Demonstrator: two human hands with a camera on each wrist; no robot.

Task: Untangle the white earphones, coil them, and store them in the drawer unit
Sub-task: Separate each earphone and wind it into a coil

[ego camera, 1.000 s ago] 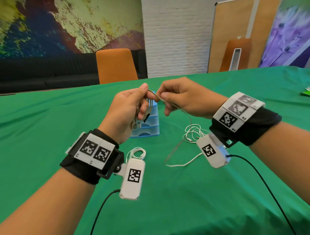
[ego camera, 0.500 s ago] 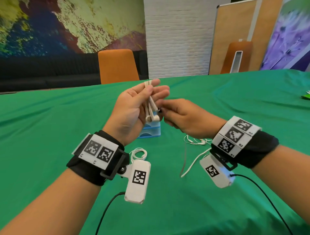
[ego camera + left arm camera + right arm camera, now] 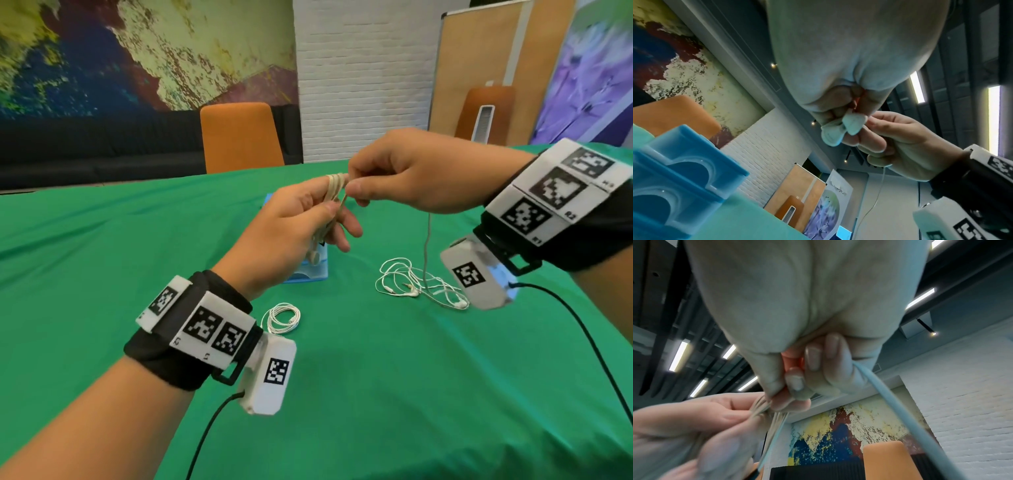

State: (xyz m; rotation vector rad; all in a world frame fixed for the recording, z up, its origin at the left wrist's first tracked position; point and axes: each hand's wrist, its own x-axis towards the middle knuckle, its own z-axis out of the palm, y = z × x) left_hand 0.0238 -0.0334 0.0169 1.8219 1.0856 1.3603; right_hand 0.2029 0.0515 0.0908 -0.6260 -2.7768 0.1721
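Above the green table, my left hand [image 3: 308, 212] holds white earphones [image 3: 334, 186] whose cord is wound in loops round its fingers. The two earbuds [image 3: 844, 128] hang below the palm. My right hand [image 3: 376, 178] pinches the cord beside the loops, and the loose end [image 3: 426, 253] drops from it toward the table. Behind my left hand stands the blue drawer unit [image 3: 308, 270], mostly hidden; in the left wrist view the drawer unit [image 3: 680, 178] shows stacked drawers. In the right wrist view the cord [image 3: 900, 410] runs out under my curled fingers.
A tangled pair of white earphones [image 3: 414, 284] lies on the table [image 3: 376, 377] under my right wrist. A coiled pair [image 3: 281, 318] lies by my left wrist. An orange chair [image 3: 239, 137] stands at the far edge.
My right hand has risen from below the left palm to the fingertips, carrying the cord up over them. More cord is now on my left fingers and less lies on the table.
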